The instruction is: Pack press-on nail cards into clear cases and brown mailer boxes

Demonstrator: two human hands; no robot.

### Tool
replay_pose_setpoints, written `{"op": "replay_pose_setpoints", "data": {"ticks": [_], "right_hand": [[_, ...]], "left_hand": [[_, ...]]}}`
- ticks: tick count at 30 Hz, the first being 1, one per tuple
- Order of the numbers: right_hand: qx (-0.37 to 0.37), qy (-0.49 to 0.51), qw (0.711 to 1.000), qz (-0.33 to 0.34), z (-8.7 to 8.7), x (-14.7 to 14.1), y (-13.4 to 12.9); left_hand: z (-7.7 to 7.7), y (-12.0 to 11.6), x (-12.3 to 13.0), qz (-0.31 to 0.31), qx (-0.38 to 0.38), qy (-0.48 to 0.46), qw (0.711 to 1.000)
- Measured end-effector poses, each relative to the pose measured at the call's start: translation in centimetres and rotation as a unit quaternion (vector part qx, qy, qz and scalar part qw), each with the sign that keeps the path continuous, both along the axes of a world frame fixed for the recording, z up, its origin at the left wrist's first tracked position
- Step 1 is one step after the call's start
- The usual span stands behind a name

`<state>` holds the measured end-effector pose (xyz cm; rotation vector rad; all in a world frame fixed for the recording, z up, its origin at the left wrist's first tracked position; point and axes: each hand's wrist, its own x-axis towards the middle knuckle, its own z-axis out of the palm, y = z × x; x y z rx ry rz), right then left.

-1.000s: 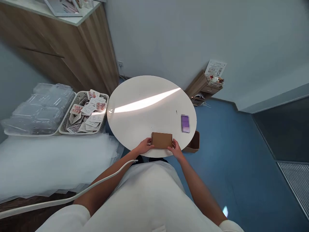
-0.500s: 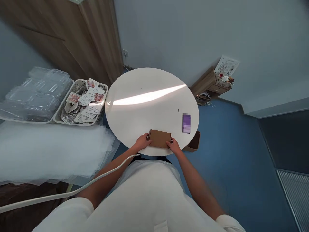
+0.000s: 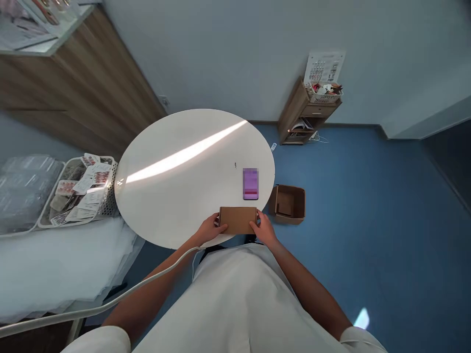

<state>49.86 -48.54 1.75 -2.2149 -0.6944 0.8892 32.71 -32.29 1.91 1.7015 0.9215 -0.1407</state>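
Note:
A closed brown cardboard box [image 3: 238, 220] is held level at the near edge of the round white table [image 3: 191, 196]. My left hand [image 3: 210, 229] grips its left end, thumb on the top face. At the right end, my right hand [image 3: 264, 228] holds it the same way, fingers behind the side. Just beyond the box lies a phone [image 3: 250, 184] with a purple, blurred screen. The underside of the box is hidden.
White baskets at the left hold cards [image 3: 86, 189] and clear plastic containers [image 3: 29, 191]. Translucent sheets [image 3: 62, 267] lie below them. An open carton [image 3: 289, 203] stands on the floor right of the table. A white cable [image 3: 147, 280] crosses over my left arm.
The view has shifted right, so the table and baskets appear further left. The box, still in both hands, now looks level and sits nearer the table's right side, closer to the phone.

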Motion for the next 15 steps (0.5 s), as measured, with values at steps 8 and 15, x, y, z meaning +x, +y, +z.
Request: {"op": "replay_pose_setpoints", "data": {"ticks": [8, 15], "right_hand": [[-0.046, -0.003, 0.980, -0.191, -1.2, 10.1, -11.6], [-0.025, 0.008, 0.955, -0.294, -2.9, 16.2, -15.9]], "left_hand": [[-1.2, -7.9, 16.3, -0.136, -0.088, -0.072, 0.984], [-2.7, -12.0, 26.6, -0.200, -0.104, -0.081, 0.971]]}}
